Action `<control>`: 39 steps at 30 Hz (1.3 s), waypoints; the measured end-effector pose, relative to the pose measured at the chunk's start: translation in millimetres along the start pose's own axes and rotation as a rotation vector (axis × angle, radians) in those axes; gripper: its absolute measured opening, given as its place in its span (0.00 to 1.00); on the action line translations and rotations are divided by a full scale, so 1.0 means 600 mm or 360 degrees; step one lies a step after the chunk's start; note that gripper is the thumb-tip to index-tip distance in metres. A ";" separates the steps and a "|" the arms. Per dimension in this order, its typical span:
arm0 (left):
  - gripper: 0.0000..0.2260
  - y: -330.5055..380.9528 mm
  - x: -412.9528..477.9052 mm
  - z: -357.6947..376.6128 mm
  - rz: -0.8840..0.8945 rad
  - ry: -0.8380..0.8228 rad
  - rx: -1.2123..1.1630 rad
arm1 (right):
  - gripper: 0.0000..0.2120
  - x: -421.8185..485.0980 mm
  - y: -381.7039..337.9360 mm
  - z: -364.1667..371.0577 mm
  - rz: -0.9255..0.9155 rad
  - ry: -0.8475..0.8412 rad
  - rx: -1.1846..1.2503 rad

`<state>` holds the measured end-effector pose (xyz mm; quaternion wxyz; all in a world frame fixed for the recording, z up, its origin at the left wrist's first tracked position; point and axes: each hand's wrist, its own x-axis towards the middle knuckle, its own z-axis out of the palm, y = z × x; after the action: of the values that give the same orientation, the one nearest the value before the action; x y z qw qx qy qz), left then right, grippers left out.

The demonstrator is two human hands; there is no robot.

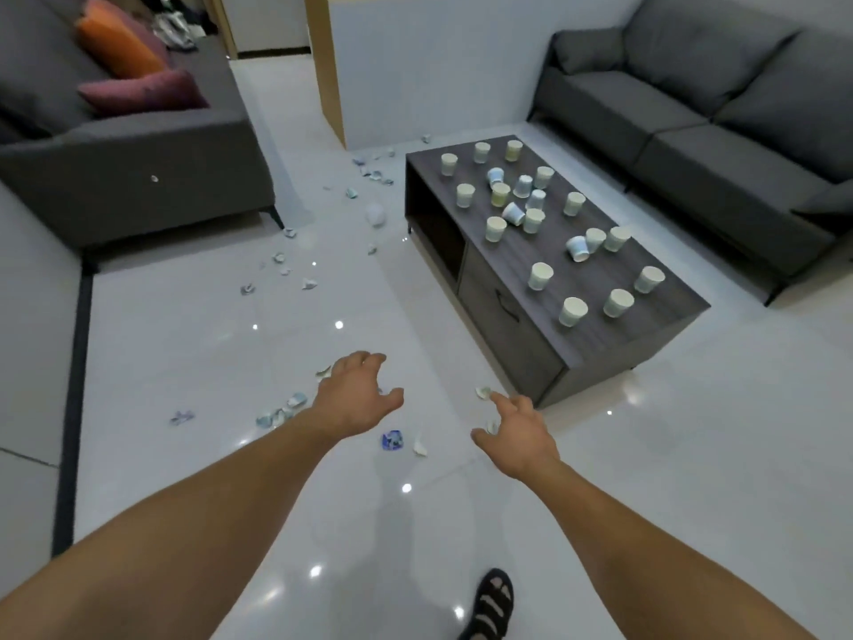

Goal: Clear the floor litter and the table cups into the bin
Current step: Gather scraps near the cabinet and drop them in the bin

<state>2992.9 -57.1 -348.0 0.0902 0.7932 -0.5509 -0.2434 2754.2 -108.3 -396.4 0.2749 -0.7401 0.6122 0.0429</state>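
Poised low at frame centre with left hand (355, 394) and right hand (517, 436) spread, empty, over likely flimsy, featherweight scraps (392, 440) on the floor (184, 339), best pinched by an edge; thin crushable cups (572, 311) on the table (597, 275), upper right.

We see many pale paper cups (573, 311) on the dark table (600, 284), most standing, a few tipped over near its middle. Torn white and blue paper scraps (392, 440) lie scattered along the glossy floor (184, 344) beside it.
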 end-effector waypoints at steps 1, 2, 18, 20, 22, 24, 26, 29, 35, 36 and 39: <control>0.30 0.029 0.021 0.005 0.0009 -0.0027 0.0009 | 0.34 0.015 0.022 -0.015 0.0018 -0.0006 0.0010; 0.30 0.054 0.041 0.012 0.0016 -0.0048 0.0022 | 0.34 0.030 0.043 -0.029 0.0024 -0.0011 0.0008; 0.32 0.127 0.375 0.132 -0.0142 -0.0405 -0.0049 | 0.37 0.372 0.157 -0.088 0.0080 -0.0372 -0.0249; 0.32 0.122 0.430 0.155 -0.0158 -0.0419 -0.0089 | 0.36 0.428 0.164 -0.073 0.0074 -0.0412 -0.0262; 0.31 0.116 0.477 0.187 -0.0177 -0.0444 -0.0137 | 0.35 0.487 0.173 -0.048 0.0076 -0.0475 -0.0273; 0.31 0.101 0.521 0.233 -0.0208 -0.0490 -0.0167 | 0.35 0.552 0.190 -0.008 0.0109 -0.0540 -0.0266; 0.31 0.079 0.565 0.295 -0.0280 -0.0548 -0.0201 | 0.36 0.619 0.217 0.048 0.0153 -0.0616 -0.0289; 0.31 0.037 0.633 0.419 -0.0432 -0.0632 -0.0230 | 0.37 0.731 0.275 0.163 0.0144 -0.0715 -0.0365; 0.31 -0.038 0.745 0.724 -0.0536 -0.0771 -0.0249 | 0.37 0.908 0.431 0.434 -0.0023 -0.0925 -0.0524; 0.31 -0.048 0.762 0.773 -0.0551 -0.0797 -0.0255 | 0.38 0.925 0.459 0.476 -0.0037 -0.0952 -0.0553; 0.31 -0.072 0.807 0.907 -0.0563 -0.0803 -0.0288 | 0.39 0.972 0.535 0.587 -0.0055 -0.0981 -0.0624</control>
<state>2897.9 -416.9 -975.2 -0.0227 0.7800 -0.3856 -0.4924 2695.8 -493.3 -1041.2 0.3002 -0.7412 0.4683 0.3757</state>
